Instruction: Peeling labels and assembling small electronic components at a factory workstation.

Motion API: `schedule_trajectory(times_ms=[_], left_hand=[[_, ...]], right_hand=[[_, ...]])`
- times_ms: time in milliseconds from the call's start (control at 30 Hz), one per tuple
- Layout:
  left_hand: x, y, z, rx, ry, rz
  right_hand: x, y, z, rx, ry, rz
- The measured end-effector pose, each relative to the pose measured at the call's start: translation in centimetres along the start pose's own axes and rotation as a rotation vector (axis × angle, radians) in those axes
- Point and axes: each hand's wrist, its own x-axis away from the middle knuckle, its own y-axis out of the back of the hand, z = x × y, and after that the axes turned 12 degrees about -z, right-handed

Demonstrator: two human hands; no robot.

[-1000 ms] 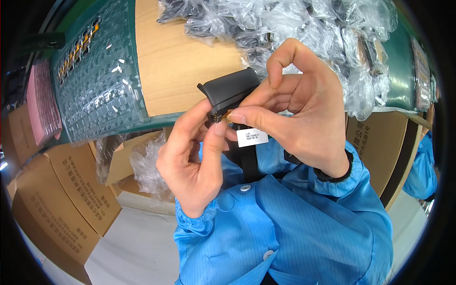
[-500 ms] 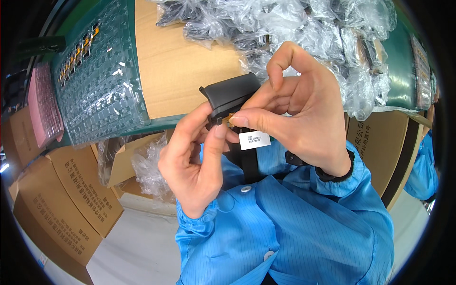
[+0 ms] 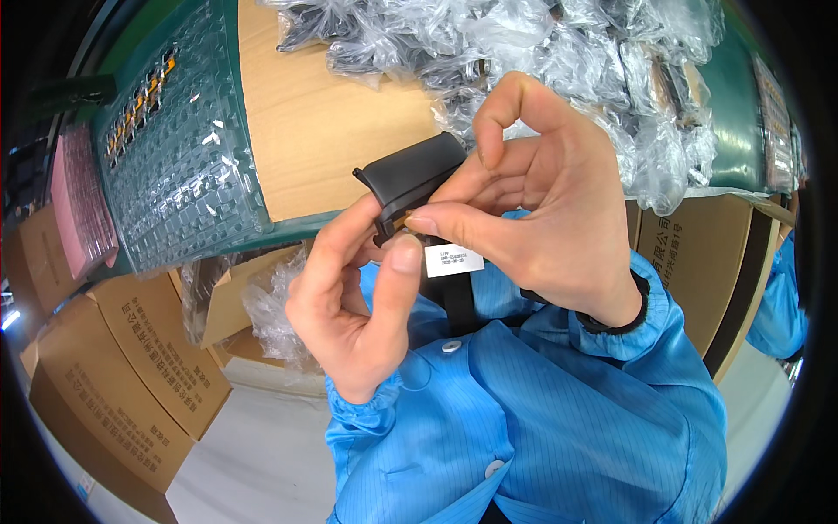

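Observation:
A black plastic housing (image 3: 415,170) with a curved outer face is held up in front of my chest, tilted up to the right. My left hand (image 3: 353,301) grips its lower left end, the fingers behind and the thumb in front. At its lower edge my right hand (image 3: 554,196) pinches with thumb and forefinger, the other fingers curled. A small orange-brown strip (image 3: 400,223), perhaps a flex cable, shows between the two thumbs; most of it is hidden by the fingers. Just below the right thumb hangs a white printed label (image 3: 454,260).
On the green bench lie a brown cardboard sheet (image 3: 323,131) and a clear blister tray (image 3: 188,148) with a row of orange-and-black parts (image 3: 144,100). Plastic-bagged items (image 3: 524,44) heap up at the back. Pink-edged stacked trays (image 3: 83,196) stand left, cardboard boxes (image 3: 131,375) below.
Both hands and the black housing have shifted slightly left in the picture. The white label has moved left with them, and less of the orange-brown strip shows.

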Motion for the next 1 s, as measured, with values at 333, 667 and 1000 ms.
schedule_trajectory(times_ms=[333,667,1000], left_hand=[[-0.3,0.3,-0.9,0.012,0.105,-0.262],[0.0,-0.3,-1.8,0.259,0.273,-0.171],[0.3,-0.4,-1.7,0.19,0.223,-0.139]], right_hand=[[0.6,0.4,-1.5,0.245,0.39,-0.178],[0.3,-1.4,-2.5,-0.11,0.058,0.079],[0.0,-1.3,-1.8,-0.173,-0.176,0.106]])
